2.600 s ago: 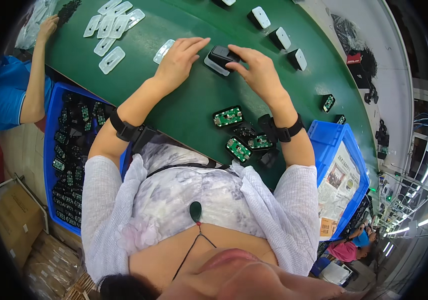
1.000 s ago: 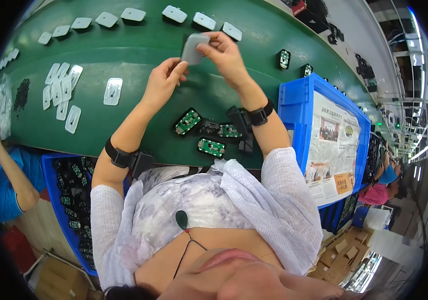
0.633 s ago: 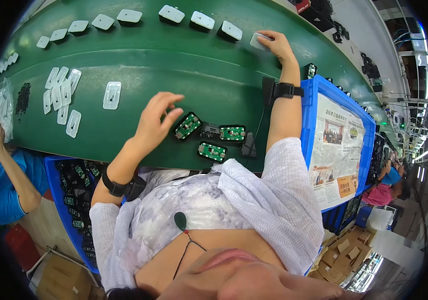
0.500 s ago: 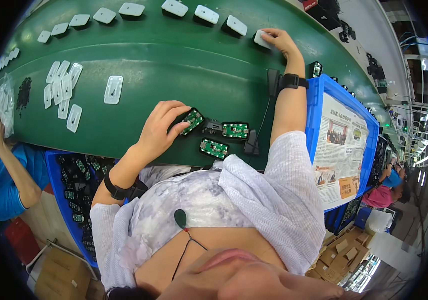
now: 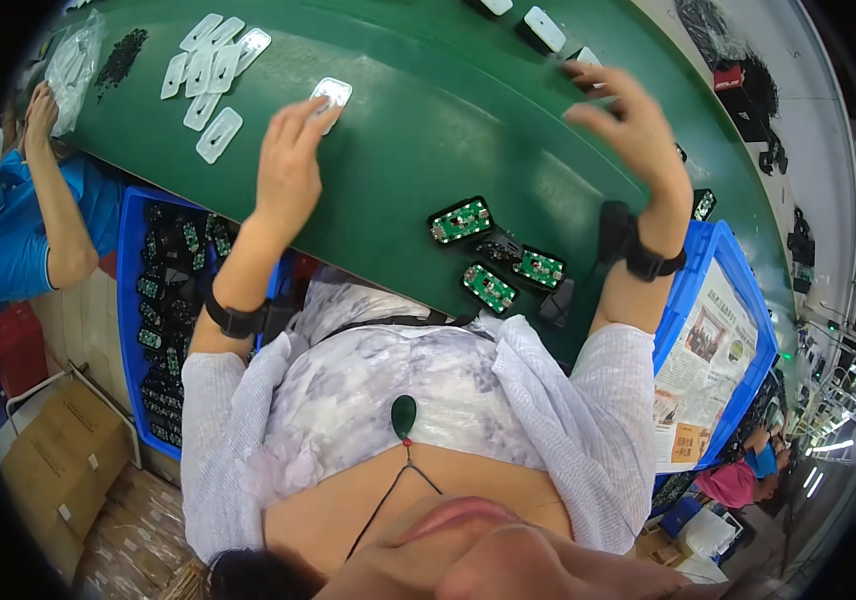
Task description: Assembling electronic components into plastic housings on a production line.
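Observation:
My left hand (image 5: 291,165) reaches over the green table, fingers stretched out, its fingertips at the near edge of a white plastic cover (image 5: 334,92) that lies flat. Whether they press on it I cannot tell. My right hand (image 5: 638,130) is raised at the far right, slightly blurred, thumb and fingers apart with nothing between them. Just beyond it stands a white-topped black case (image 5: 588,58), partly hidden by the fingers. In front of me lie an open black case with a green circuit board (image 5: 460,220) and two more such boards (image 5: 539,267) (image 5: 489,287).
Several white covers (image 5: 218,65) are heaped at the left, beside small black parts (image 5: 123,62) and a co-worker's hand (image 5: 43,110) at a clear bag (image 5: 75,70). Blue crates stand left (image 5: 133,330) and right (image 5: 700,245), the right one lined with newspaper (image 5: 706,340).
My left hand has let go of the open circuit board case and moved left to the white cover. My right hand has come off the white-topped case and opened. The view has shifted.

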Motion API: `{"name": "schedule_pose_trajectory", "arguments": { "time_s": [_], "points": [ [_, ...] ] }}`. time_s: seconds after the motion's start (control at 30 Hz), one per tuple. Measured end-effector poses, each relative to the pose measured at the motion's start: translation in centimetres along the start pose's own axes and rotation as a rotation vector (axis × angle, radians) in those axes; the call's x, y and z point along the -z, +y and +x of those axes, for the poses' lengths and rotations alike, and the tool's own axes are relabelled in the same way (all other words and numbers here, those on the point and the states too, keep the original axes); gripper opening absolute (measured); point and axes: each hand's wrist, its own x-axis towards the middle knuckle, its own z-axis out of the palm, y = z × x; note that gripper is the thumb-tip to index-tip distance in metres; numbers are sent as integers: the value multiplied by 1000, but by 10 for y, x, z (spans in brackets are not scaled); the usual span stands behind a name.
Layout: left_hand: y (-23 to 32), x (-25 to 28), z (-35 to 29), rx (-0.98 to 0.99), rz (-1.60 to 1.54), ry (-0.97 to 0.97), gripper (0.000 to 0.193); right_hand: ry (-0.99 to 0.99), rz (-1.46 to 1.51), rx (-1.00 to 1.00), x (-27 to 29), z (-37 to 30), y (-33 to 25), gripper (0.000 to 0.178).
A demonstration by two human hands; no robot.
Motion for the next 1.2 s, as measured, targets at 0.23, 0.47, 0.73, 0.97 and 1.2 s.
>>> {"name": "schedule_pose_trajectory", "arguments": {
  "time_s": [0.23, 0.47, 0.73, 0.97, 1.2],
  "points": [
    [-32, -9, 15, 74, 204, -62, 42, -686, -496, 357, -94, -41, -102, 62],
    [-24, -31, 14, 56, 249, -106, 54, -562, -343, 297, -116, -35, -86, 44],
    [82, -16, 2, -475, -452, -167, 53, 88, -83, 51, -65, 9, -22, 54],
    [166, -93, -41, -1316, -343, -554, 43, 135, -62, -185, -50, -10, -21, 66],
    [156, -116, -18, -1224, -185, -401, 39, 437, -216, -144, -16, -58, -32, 55]
  ]
}}
